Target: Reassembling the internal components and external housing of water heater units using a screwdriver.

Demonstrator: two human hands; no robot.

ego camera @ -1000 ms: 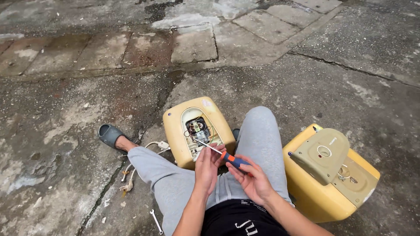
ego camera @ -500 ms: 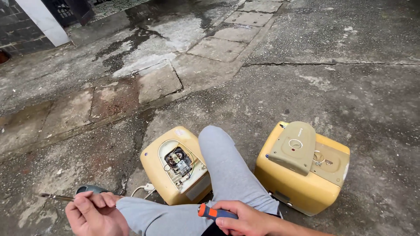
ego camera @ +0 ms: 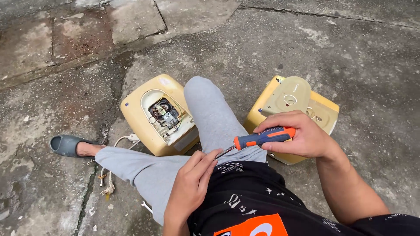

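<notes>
My right hand grips an orange and blue screwdriver by the handle, its shaft pointing left and down. My left hand pinches the screwdriver's metal tip with thumb and fingers, over my grey trouser leg. Left of my knee sits a yellow appliance with its cover off, wires and parts showing in the opening. A second yellow appliance with its beige cover on stands right of my knee, just behind my right hand.
I sit on cracked, damp concrete ground. My foot in a grey slipper stretches out to the left. A white cable and a small wrench lie on the ground near my leg.
My left hand came back from the far left to the screwdriver tip. My right hand rose with the screwdriver. The view swung down and right.
</notes>
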